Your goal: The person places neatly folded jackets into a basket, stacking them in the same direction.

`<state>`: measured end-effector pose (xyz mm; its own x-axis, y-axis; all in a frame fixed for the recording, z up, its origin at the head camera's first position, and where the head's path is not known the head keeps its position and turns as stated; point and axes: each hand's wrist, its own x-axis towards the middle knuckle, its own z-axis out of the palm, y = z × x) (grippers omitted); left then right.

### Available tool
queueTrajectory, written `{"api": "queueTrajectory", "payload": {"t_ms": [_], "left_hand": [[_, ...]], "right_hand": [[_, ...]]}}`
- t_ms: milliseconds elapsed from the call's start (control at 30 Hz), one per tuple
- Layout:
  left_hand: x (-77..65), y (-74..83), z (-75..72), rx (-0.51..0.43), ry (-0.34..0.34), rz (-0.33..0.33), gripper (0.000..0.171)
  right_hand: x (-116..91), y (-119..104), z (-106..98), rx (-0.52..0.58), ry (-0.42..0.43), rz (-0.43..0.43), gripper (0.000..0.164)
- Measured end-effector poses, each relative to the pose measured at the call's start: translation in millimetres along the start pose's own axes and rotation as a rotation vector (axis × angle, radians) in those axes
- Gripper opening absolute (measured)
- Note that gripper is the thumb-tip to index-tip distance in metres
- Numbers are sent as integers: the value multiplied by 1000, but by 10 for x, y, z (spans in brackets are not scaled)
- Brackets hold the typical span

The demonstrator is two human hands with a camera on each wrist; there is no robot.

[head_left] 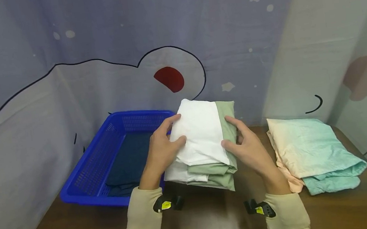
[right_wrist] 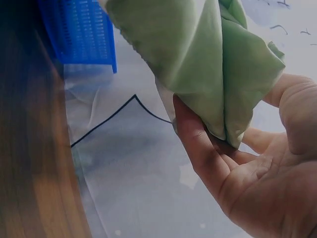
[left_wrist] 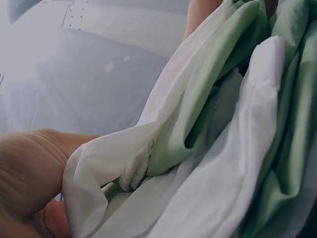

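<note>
A folded white and green cloth bundle [head_left: 201,135] is held up between both hands, tilted so its broad white face and green right edge show in the head view. My left hand [head_left: 163,145] grips its left side, thumb on the white face. My right hand [head_left: 248,146] grips the green side, thumb in front and fingers reaching behind. In the left wrist view, loose layers of white and green fabric [left_wrist: 213,148] hang at the bundle's lower edge. The right wrist view shows fingers [right_wrist: 198,144] under a green corner [right_wrist: 208,84].
A blue plastic basket [head_left: 88,161] stands at the left on the wooden table [head_left: 202,222], with folded dark navy cloth [head_left: 129,160] inside. On the right lies a folded cloth in peach and turquoise [head_left: 313,149]. A printed curtain [head_left: 227,22] hangs behind.
</note>
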<state>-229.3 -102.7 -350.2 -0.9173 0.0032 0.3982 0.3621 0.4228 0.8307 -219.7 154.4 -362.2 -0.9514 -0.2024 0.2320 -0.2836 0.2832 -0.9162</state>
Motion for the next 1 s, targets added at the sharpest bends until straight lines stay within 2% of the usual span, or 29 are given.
{"api": "queueTrajectory", "payload": {"t_ms": [167, 433, 667, 1000], "left_hand": [[9, -9, -71, 5, -2, -7, 63], [48, -13, -206, 35, -16, -10, 63], [21, -69, -410, 91, 3, -23, 62], [3, -166, -649, 100, 45, -45, 63]], "right_hand": [[16, -12, 47, 7, 9, -27, 73], [51, -39, 156, 90, 30, -69, 72], [125, -107, 352, 139, 13, -91, 73], [205, -179, 642, 242, 15, -110, 72]]}}
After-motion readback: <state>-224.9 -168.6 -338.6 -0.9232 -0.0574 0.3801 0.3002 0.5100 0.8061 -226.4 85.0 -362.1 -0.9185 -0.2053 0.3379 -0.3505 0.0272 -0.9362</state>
